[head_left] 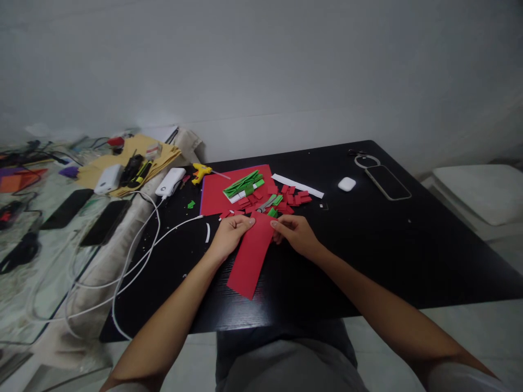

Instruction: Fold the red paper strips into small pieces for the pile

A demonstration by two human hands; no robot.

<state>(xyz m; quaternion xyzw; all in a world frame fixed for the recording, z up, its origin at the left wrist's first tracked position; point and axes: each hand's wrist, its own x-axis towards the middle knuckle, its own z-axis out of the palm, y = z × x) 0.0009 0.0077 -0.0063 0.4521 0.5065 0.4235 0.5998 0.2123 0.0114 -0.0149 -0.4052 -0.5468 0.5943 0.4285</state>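
A strip of red paper (250, 260) hangs between my hands over the black table, its lower end pointing toward me. My left hand (231, 234) pinches its upper left edge, thumb on top. On the opposite edge, my right hand (297, 233) grips the paper between thumb and curled fingers. Just beyond lie scissors (267, 203), partly covered, among small folded red paper pieces (301, 198) and a few green ones (277, 200). Behind them, folded green paper strips (244, 184) rest on a large red sheet (212, 195).
A yellow glue gun (201, 173) and a white power bank (170, 182) with a cable sit at the left. A white paper strip (298, 185), an earbud case (347, 184) and a phone (388, 182) lie to the right. A cluttered surface (24, 256) adjoins the table's left side.
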